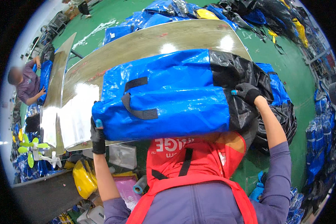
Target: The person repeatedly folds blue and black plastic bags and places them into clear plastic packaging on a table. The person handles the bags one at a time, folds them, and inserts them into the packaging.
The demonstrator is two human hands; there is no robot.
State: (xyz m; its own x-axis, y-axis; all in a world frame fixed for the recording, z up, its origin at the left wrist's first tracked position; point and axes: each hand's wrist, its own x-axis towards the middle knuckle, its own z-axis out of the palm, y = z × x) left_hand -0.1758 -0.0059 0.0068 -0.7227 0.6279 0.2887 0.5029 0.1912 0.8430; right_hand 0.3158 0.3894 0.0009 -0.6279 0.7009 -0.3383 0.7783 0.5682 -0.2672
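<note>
A large blue bag [171, 102] with a black end section lies across the table in front of me. It is folded lengthwise and looks soft and glossy. Two dark strap handles [143, 113] show on its upper face. My left hand [98, 140], in a dark glove with a blue-tipped thumb, grips the bag's near left corner; its other fingers are hidden behind the fabric. My right hand [247, 92], gloved likewise, is closed on the black section at the right, where the material is wrinkled. The bag's near edge reaches over my red apron [198, 160].
The glossy table [138, 48] extends beyond the bag. More blue and black bags [274, 119] hang or lie at the right, with piles [153, 18] behind the table. A green fan [33, 147] and yellow bag [84, 179] are lower left. Another person [28, 82] works far left.
</note>
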